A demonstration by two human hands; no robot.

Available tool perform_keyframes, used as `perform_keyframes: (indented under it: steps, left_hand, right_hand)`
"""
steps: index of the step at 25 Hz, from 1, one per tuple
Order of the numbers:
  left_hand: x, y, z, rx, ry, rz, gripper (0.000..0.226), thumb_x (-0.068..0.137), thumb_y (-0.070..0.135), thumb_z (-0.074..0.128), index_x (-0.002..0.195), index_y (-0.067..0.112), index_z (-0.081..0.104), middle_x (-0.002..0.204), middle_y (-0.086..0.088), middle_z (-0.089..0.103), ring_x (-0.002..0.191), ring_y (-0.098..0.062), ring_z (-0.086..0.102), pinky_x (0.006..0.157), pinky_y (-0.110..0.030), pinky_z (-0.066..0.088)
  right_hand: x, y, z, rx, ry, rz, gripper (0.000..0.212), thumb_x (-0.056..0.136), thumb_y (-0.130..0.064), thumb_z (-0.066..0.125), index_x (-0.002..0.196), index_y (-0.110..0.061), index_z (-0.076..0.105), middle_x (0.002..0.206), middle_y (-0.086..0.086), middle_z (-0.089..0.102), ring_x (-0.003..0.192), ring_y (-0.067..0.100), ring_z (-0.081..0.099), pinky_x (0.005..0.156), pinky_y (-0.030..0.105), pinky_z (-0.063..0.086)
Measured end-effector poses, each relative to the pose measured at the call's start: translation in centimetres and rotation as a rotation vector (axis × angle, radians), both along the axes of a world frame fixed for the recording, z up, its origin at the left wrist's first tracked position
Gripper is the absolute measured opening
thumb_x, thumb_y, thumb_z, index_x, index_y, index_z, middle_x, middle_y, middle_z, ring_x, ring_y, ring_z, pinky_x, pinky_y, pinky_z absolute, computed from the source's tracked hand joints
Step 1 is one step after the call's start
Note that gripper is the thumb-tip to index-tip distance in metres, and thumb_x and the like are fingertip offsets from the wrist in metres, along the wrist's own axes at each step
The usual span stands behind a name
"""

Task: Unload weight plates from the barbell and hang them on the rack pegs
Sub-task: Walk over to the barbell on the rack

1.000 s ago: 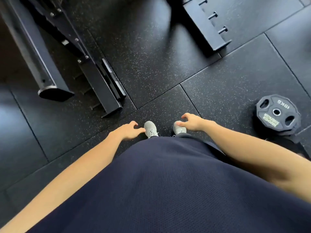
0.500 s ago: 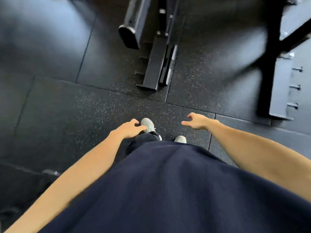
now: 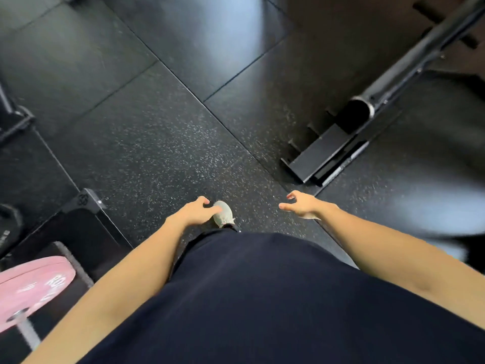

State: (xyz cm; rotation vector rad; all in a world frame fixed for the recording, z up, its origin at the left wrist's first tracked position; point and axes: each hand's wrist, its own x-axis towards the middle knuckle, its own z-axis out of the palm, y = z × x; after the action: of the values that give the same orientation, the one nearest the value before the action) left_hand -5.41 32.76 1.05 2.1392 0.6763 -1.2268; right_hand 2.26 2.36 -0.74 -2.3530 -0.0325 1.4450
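Left hand (image 3: 193,212), right hand (image 3: 301,204): fingers loosely curled, holding nothing. Pink round weight plate (image 3: 31,285) on steel barbell sleeve (image 3: 27,331): well left of left fingers, nearer. Black speckled rubber floor (image 3: 157,143): beyond fingertips. Black steel rack base (image 3: 322,153): beyond right fingers.

floor (image 3: 162,143): black, white-speckled | plate (image 3: 31,285): pink, white lettering | shoe (image 3: 223,214): grey | shirt (image 3: 262,298): navy
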Motion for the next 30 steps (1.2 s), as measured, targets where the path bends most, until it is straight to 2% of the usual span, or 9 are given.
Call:
perform_keyframes:
  steps: [5,11,17,23,30]
  left_hand:
    - [7.3,10.5,1.2,0.005,-0.034,0.069,0.074,0.086,0.064,0.052,0.146,0.024,0.033,0.141,-0.01,0.05,0.127,-0.029,0.047,0.105,-0.043,0.037]
    - [18.1,17.8,1.6,0.001,-0.073,0.095,0.07,0.089,0.064,0.049,0.145,0.025,0.034,0.146,-0.008,0.044,0.129,-0.029,0.045,0.104,-0.044,0.036]
    - [32.8,22.9,1.0,0.01,-0.079,0.079,0.069,0.09,0.063,0.049,0.146,0.026,0.033,0.149,-0.006,0.043,0.132,-0.028,0.043,0.105,-0.044,0.033]
    - [49.0,26.1,3.0,0.022,-0.145,0.092,0.069,0.086,0.064,0.052,0.143,0.029,0.038,0.147,-0.003,0.045,0.132,-0.026,0.044,0.109,-0.042,0.033]
    - [65.3,31.4,2.4,0.005,-0.143,0.043,0.069,0.085,0.063,0.054,0.144,0.028,0.038,0.145,-0.01,0.047,0.132,-0.028,0.044,0.106,-0.042,0.035]
  right_hand:
    - [8.5,10.5,1.2,0.05,-0.064,-0.007,0.072,0.089,-0.058,0.052,0.144,-0.013,0.036,0.147,0.01,0.043,0.13,0.026,0.046,0.105,0.037,0.035]
    - [19.3,17.7,1.0,0.075,-0.1,-0.011,0.068,0.09,-0.052,0.056,0.142,-0.011,0.039,0.144,0.013,0.046,0.129,0.027,0.047,0.105,0.035,0.037]
    - [33.4,21.6,-0.1,0.082,-0.068,0.03,0.068,0.091,-0.05,0.054,0.143,-0.011,0.035,0.148,0.013,0.041,0.132,0.028,0.044,0.105,0.038,0.036]
    - [50.5,25.9,2.2,0.093,-0.099,0.029,0.068,0.091,-0.051,0.054,0.145,-0.013,0.035,0.148,0.013,0.042,0.133,0.028,0.043,0.107,0.038,0.034]
    - [65.4,32.1,1.8,0.076,-0.072,0.017,0.07,0.09,-0.054,0.053,0.145,-0.015,0.032,0.15,0.012,0.039,0.134,0.029,0.042,0.109,0.043,0.034]
